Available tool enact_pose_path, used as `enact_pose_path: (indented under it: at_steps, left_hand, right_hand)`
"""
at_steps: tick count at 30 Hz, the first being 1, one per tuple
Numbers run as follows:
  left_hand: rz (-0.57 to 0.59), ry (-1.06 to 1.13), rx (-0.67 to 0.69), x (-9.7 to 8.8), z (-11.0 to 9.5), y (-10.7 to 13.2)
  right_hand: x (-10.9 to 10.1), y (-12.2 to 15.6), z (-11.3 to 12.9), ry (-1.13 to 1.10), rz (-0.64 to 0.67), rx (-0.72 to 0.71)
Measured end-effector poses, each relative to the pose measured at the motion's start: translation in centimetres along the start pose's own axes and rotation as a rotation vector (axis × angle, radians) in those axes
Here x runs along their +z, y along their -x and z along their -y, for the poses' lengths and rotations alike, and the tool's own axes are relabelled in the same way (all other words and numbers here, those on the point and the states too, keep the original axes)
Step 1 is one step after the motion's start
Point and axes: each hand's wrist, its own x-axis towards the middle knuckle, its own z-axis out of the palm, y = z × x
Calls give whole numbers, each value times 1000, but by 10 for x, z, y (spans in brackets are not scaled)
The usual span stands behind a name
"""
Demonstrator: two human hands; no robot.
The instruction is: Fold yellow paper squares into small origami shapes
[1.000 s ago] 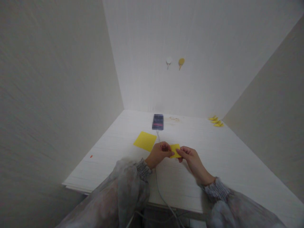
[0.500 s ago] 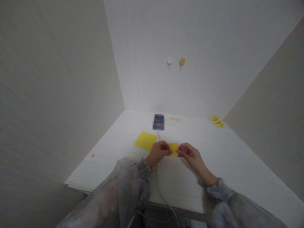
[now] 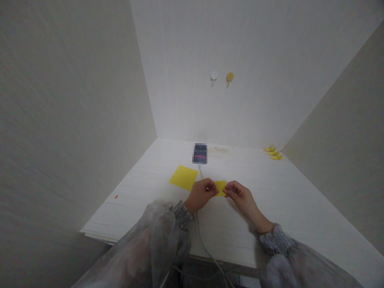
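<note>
A small yellow paper piece (image 3: 221, 187) is pinched from both sides just above the white table (image 3: 279, 200). My left hand (image 3: 201, 195) grips its left edge with closed fingers; a ring shows on one finger. My right hand (image 3: 240, 196) pinches the right edge. Much of the paper is hidden by my fingers. To the left of my left hand lies a flat yellow paper square (image 3: 183, 177).
A phone (image 3: 200, 153) lies beyond the hands, its cable (image 3: 204, 248) running back off the near table edge. Several folded yellow paper shapes (image 3: 273, 153) sit at the far right corner. Two round hooks (image 3: 222, 77) hang on the back wall. Walls close in left and right.
Both hands moved slightly away from me and closer together, so less of the yellow piece shows between the fingers than one second ago.
</note>
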Motion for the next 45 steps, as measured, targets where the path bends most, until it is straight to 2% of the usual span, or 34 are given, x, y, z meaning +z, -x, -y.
enact_pose_path:
  at_steps: [6,10,16,22,26,34,39,45]
  left_hand:
    - [4,-178,79,-3,-10,4]
    - [12,-188,89,-3,-13,4]
    - [32,-43,9,-1,-9,3]
    - [87,155,-72,2,-5,1]
    - [106,205,-106,2,-4,0]
    - [194,284,-141,2,-1,0]
    - [236,398,-196,5,-1,1]
    - [330,525,-313,4,-1,4]
  right_hand:
    - [-2,-3,1,176,-20,27]
    - [-3,-3,-1,157,-40,19]
    - [-4,0,3,28,-59,54]
    - [-3,2,10,-199,-40,67]
    - [-3,4,16,-284,15,104]
    - [5,7,20,-319,151,188]
    - [7,7,13,-282,112,149]
    - [5,7,16,-292,84,165]
